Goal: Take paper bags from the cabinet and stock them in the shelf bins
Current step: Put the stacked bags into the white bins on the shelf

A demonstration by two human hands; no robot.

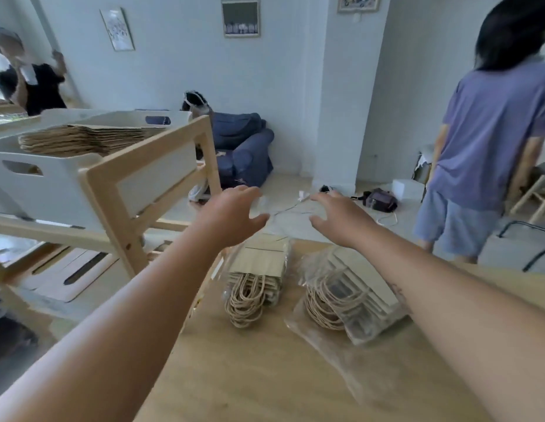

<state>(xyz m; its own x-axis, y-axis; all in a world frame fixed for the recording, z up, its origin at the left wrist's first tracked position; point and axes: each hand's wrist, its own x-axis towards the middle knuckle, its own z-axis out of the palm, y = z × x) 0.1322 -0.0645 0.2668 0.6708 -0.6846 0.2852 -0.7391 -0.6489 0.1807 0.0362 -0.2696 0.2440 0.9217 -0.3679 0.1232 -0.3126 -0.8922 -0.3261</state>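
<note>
Two bundles of brown paper bags with twisted cord handles lie on a wooden tabletop (pixel 265 376). The left bundle (pixel 259 269) and the right bundle (pixel 347 293) are both wrapped in clear plastic. My left hand (pixel 231 208) and my right hand (pixel 341 214) hover in the air above and beyond the bundles, fingers spread, holding nothing. To the left stands a wooden shelf (pixel 113 184) with a white bin (pixel 52 184) on top. A flat stack of paper bags (pixel 82 140) lies in that bin.
A person in a purple shirt (pixel 493 132) stands at the right beside a wooden chair (pixel 533 193). Another person (pixel 30 80) is at the far left. A blue beanbag (pixel 244 147), cables and a pouch (pixel 381 199) lie on the floor beyond the table.
</note>
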